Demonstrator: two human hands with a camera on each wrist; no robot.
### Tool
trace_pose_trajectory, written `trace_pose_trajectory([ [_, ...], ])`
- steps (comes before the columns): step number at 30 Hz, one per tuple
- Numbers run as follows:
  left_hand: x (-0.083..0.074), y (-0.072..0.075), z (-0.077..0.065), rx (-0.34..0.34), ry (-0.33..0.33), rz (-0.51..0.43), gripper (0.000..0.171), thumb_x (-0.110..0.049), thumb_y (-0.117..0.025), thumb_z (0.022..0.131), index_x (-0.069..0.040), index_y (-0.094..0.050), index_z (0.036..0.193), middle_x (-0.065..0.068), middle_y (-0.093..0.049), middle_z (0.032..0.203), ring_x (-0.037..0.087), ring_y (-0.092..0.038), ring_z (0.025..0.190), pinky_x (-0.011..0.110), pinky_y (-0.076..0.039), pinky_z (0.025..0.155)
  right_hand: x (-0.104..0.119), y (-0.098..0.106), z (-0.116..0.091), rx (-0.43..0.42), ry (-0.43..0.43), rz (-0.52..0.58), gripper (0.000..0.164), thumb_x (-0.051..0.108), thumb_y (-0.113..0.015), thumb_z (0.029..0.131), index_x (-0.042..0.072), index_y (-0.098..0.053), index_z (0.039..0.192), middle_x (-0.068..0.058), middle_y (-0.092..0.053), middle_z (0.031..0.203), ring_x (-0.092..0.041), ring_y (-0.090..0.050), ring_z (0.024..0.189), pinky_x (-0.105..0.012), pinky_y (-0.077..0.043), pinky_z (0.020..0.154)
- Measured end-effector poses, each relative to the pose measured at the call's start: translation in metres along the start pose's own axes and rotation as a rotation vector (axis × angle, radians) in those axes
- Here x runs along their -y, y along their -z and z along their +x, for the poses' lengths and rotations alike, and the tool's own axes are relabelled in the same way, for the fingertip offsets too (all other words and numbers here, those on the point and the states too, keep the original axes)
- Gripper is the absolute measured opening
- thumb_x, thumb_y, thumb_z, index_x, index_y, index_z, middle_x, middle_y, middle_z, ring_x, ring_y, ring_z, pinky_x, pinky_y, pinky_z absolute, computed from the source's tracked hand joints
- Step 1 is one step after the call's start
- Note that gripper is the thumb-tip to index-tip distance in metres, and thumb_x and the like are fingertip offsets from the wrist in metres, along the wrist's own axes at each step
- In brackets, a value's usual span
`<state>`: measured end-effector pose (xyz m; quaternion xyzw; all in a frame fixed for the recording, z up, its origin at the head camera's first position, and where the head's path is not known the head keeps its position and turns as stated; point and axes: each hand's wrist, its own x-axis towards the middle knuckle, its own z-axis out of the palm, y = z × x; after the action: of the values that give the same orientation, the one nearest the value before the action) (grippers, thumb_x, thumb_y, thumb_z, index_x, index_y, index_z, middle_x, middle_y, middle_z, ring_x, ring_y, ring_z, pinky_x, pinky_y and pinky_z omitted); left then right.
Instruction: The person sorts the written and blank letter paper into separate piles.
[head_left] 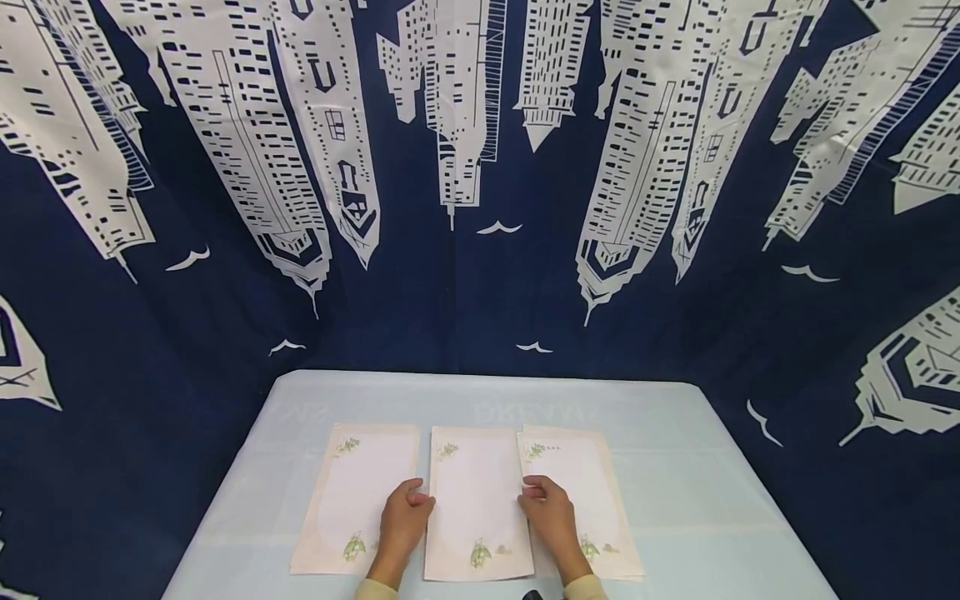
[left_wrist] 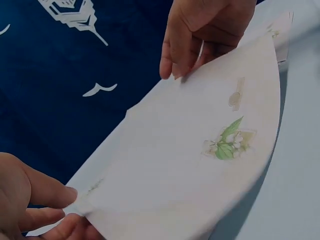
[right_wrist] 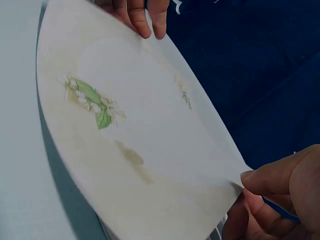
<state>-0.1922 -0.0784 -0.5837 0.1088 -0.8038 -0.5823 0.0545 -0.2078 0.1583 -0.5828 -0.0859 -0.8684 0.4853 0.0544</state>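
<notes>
A pale pink sheet of stationery paper (head_left: 480,500) with green leaf prints is held between both hands, its near edge lifted over the table. My left hand (head_left: 405,518) pinches its left edge between thumb and fingers. On the opposite edge, my right hand (head_left: 551,517) pinches it the same way. The sheet (left_wrist: 165,135) bows in the left wrist view, where thumb and fingertips of the left hand (left_wrist: 37,200) meet at its edge. In the right wrist view the thumb of the right hand (right_wrist: 280,195) presses on the sheet's edge.
A matching left sheet (head_left: 360,475) lies under the left forearm's side. More matching paper (head_left: 592,483) lies at the right, its edges slightly offset, partly covered by the right hand. The white table (head_left: 697,500) ends at a dark blue curtain (head_left: 450,317) with white building prints.
</notes>
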Motion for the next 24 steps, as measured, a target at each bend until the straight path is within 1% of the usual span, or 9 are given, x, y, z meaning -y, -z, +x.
trace_pose_trajectory([
  [4,0.000,0.001,0.001,-0.032,-0.002,-0.017,0.042,0.006,-0.071,0.080,0.013,-0.063,0.120,0.009,-0.067,0.087,0.024,-0.065,0.078,0.036,-0.055,0.068,0.000,-0.002,0.000,0.018,0.011,0.070,0.032,-0.002,-0.071,0.081,-0.006,-0.069,0.113,-0.006,-0.070,0.089,-0.020,-0.068,0.075,-0.029,-0.056,0.061],
  [6,0.000,0.003,0.002,-0.045,-0.003,-0.018,0.041,0.008,-0.070,0.079,0.012,-0.065,0.119,0.010,-0.068,0.088,0.025,-0.065,0.079,0.038,-0.056,0.069,0.002,-0.003,0.000,0.027,0.009,0.096,0.033,-0.003,-0.071,0.081,-0.006,-0.068,0.114,-0.006,-0.069,0.088,-0.018,-0.068,0.073,-0.028,-0.055,0.060],
  [9,0.000,0.009,0.005,-0.068,-0.002,-0.012,0.037,0.007,-0.071,0.078,0.010,-0.068,0.115,0.009,-0.070,0.087,0.026,-0.066,0.080,0.038,-0.056,0.070,0.006,-0.006,0.000,0.038,0.004,0.151,0.034,-0.004,-0.071,0.082,-0.007,-0.067,0.116,-0.006,-0.069,0.087,-0.017,-0.066,0.068,-0.027,-0.055,0.058],
  [11,0.001,0.016,0.006,-0.085,0.001,0.001,0.034,0.005,-0.072,0.079,0.009,-0.070,0.113,0.009,-0.071,0.086,0.026,-0.067,0.080,0.036,-0.055,0.070,0.009,-0.009,-0.001,0.052,0.002,0.192,0.035,-0.004,-0.071,0.082,-0.009,-0.066,0.116,-0.007,-0.069,0.085,-0.016,-0.064,0.066,-0.027,-0.054,0.057],
  [15,0.004,0.036,0.009,-0.113,0.000,0.044,0.029,0.003,-0.072,0.081,0.008,-0.071,0.109,0.012,-0.073,0.086,0.027,-0.068,0.080,0.035,-0.053,0.070,0.021,-0.021,-0.002,0.093,0.016,0.244,0.032,-0.004,-0.070,0.084,-0.010,-0.066,0.115,-0.007,-0.067,0.083,-0.014,-0.062,0.063,-0.025,-0.053,0.055],
  [21,0.012,0.073,0.014,-0.141,0.013,0.143,0.026,0.000,-0.071,0.084,0.007,-0.072,0.109,0.012,-0.073,0.087,0.023,-0.066,0.075,0.033,-0.049,0.065,0.044,-0.056,-0.004,0.164,0.067,0.248,0.026,-0.002,-0.070,0.086,-0.006,-0.069,0.112,-0.003,-0.066,0.081,-0.012,-0.061,0.061,-0.025,-0.052,0.054],
  [24,0.016,0.087,0.018,-0.141,0.026,0.164,0.027,0.000,-0.071,0.085,0.008,-0.071,0.111,0.012,-0.072,0.087,0.022,-0.065,0.073,0.032,-0.047,0.063,0.055,-0.072,-0.005,0.179,0.084,0.263,0.025,-0.002,-0.071,0.086,-0.005,-0.070,0.111,-0.003,-0.065,0.080,-0.012,-0.061,0.061,-0.025,-0.052,0.054],
])
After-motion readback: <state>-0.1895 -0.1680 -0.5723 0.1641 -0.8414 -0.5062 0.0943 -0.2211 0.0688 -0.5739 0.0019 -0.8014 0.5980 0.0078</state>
